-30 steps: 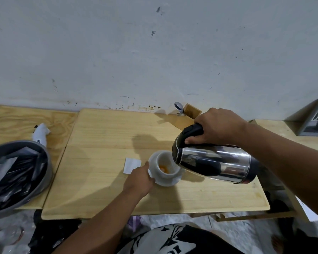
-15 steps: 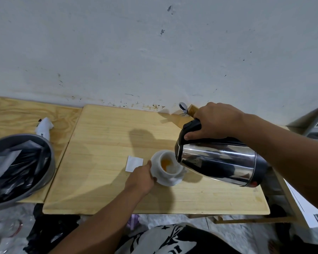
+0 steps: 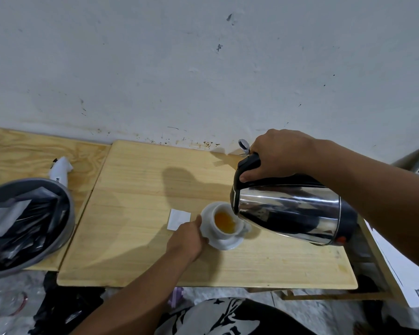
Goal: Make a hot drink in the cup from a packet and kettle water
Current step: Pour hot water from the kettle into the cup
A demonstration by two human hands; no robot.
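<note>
A white cup stands on a white saucer near the middle of the wooden table. Orange-brown liquid fills much of the cup. My right hand grips the black handle of a steel kettle, which is tipped with its spout over the cup's right rim. My left hand holds the saucer's left edge. A small white packet lies flat on the table just left of the saucer.
A grey bin lined with a black bag and scraps sits at the left. A white object lies behind the bin. A metal spoon end shows behind my right hand. Papers lie to the right.
The liquid level in the cup has risen and turned more orange. The kettle stays tilted over the cup. The view has shifted slightly upward; my left hand stays on the saucer.
</note>
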